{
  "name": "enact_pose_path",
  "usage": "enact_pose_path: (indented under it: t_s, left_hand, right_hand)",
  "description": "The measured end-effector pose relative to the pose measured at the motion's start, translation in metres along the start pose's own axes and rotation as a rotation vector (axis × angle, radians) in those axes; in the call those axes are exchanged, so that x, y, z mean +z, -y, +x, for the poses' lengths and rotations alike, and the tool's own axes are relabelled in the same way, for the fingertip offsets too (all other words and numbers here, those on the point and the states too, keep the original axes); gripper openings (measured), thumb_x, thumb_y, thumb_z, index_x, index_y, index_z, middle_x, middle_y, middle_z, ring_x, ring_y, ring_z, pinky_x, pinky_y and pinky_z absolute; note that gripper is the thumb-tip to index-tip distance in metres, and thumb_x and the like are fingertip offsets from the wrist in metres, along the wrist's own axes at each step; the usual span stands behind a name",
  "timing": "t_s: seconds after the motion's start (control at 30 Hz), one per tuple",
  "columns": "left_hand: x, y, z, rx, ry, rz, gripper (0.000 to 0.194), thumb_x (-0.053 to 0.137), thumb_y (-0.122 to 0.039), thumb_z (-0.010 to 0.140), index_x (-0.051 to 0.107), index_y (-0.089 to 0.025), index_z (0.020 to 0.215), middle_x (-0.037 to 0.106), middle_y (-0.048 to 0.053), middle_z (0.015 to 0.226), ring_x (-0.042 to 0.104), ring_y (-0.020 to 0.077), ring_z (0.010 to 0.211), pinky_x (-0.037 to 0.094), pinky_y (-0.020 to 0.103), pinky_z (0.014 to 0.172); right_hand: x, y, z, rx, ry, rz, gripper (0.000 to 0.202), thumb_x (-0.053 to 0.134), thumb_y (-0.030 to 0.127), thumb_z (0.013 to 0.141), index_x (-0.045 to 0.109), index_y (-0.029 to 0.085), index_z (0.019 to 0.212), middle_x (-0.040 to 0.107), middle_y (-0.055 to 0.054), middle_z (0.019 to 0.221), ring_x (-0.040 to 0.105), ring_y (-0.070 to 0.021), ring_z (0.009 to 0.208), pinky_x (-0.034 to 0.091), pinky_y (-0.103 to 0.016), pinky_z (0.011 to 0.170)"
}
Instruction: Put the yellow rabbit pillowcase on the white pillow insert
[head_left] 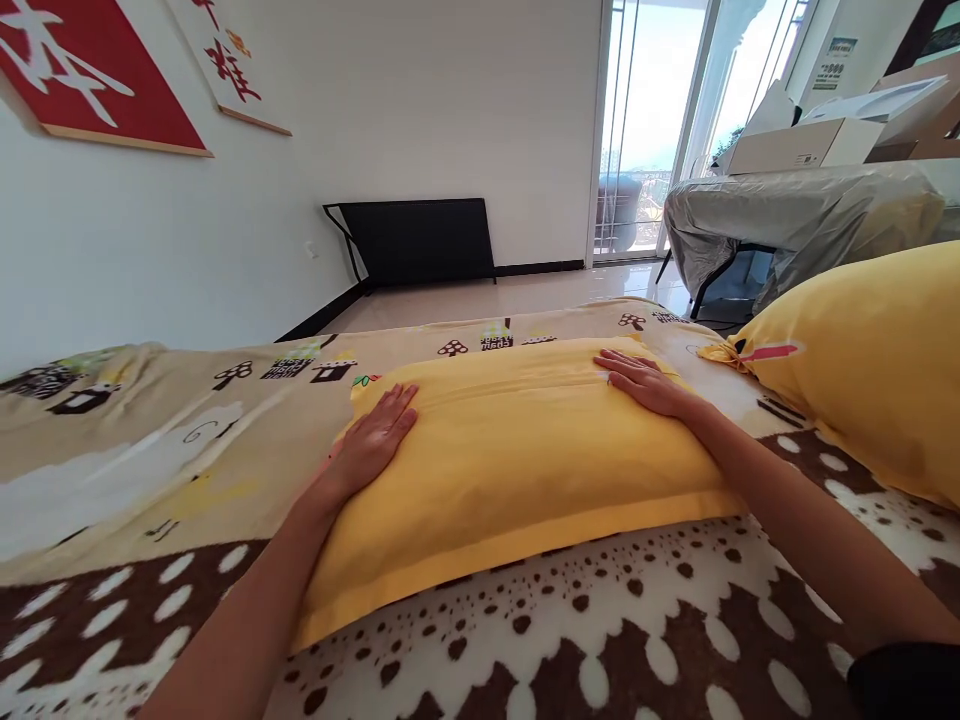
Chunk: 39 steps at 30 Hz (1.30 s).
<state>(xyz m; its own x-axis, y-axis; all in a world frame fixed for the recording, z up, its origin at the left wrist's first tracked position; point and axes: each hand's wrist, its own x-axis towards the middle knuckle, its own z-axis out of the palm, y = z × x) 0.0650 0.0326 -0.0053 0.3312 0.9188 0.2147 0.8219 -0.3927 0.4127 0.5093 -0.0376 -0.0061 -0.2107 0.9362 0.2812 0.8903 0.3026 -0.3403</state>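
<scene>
A yellow pillow [517,450] lies flat on the patterned blanket [450,630] in front of me. Resting on its left side is my left hand [379,430], palm down with the fingers stretched out. My right hand [645,382] lies flat near the pillow's far right corner, fingers extended and slightly spread. Both hands touch the cover without gripping it. A zip-like seam runs across the pillow's far part, between the hands. To the right, a second yellow pillow [870,370] sits on the blanket, plump, with a gathered corner pointing toward the first one.
Beyond the bedding, a black folded panel frame [420,240] leans against the wall. At the right, a plastic-covered table [795,205] carries cardboard boxes [802,148], with a chair [739,275] under it. A glass door [652,120] stands at the back.
</scene>
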Motion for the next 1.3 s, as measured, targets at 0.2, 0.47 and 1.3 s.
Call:
enact_pose_path:
  t_s: [0.2,0.47,1.3]
  left_hand:
    - [0.011,0.032,-0.015,-0.262,-0.071,-0.102,0.068,0.014,-0.056,0.091,0.023,-0.019,0.147,0.019,0.003,0.154,0.019,0.0201,0.142,0.019,0.039,0.117]
    - [-0.029,0.005,-0.052,-0.408,-0.167,0.094,0.062,0.027,-0.044,0.09,0.038,-0.01,0.141,0.045,0.016,0.139,0.042,0.0374,0.128,0.034,0.056,0.103]
    - [0.027,-0.011,-0.107,0.214,-0.289,0.282,0.056,0.023,-0.037,0.095,0.009,-0.034,0.148,0.016,-0.003,0.155,0.019,0.021,0.142,0.015,0.041,0.117]
  right_hand:
    - [0.017,-0.042,-0.013,0.26,-0.119,0.021,0.057,0.019,0.055,0.094,0.03,0.031,0.145,0.023,0.003,0.153,0.018,-0.0197,0.142,0.018,-0.049,0.115]
    - [0.001,-0.025,-0.057,0.411,-0.225,-0.317,0.048,0.028,0.031,0.094,0.047,0.015,0.135,0.048,-0.014,0.138,0.051,-0.0282,0.123,0.04,-0.05,0.1]
    - [0.028,0.017,-0.09,-0.062,-0.252,-0.179,0.054,0.03,0.039,0.096,0.024,0.027,0.148,0.026,-0.002,0.153,0.023,-0.0203,0.141,0.02,-0.043,0.114]
